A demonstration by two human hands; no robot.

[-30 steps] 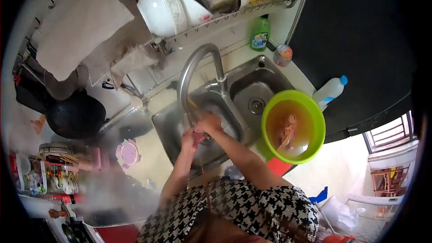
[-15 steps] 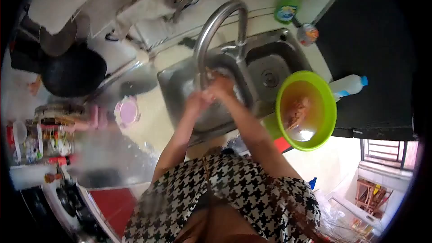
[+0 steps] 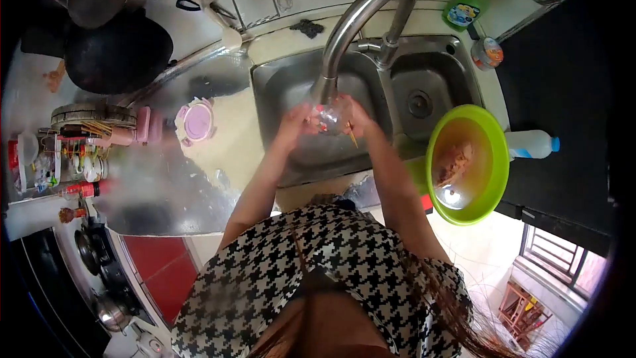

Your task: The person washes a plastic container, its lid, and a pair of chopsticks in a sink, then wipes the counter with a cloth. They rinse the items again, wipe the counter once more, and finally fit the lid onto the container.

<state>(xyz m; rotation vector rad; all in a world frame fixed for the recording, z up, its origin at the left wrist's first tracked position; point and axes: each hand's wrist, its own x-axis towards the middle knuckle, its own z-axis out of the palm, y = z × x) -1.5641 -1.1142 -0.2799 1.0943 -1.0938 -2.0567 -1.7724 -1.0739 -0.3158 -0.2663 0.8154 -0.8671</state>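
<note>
Under the faucet point(image 3: 329, 86), a clear, rounded container point(image 3: 331, 119) with red patches is held between both my hands over the large sink basin point(image 3: 285, 166). My left hand point(image 3: 295, 124) is wrapped round its left side. On the opposite side, my right hand point(image 3: 360, 118) grips it, and a thin yellow stick-like piece point(image 3: 353, 139) pokes out below those fingers. The container's far side is partly hidden by the faucet head.
A green basin point(image 3: 500, 189) with cloudy water and a pinkish piece stands at the right, near a white bottle point(image 3: 533, 144). Behind the smaller sink basin point(image 3: 434, 83) is a green soap bottle point(image 3: 466, 10). A pink lid point(image 3: 199, 121) and a black wok point(image 3: 119, 53) are at the left.
My hands have moved apart from being bunched together, and the clear container now shows between them. The camera view has shifted, so the sink sits farther right.
</note>
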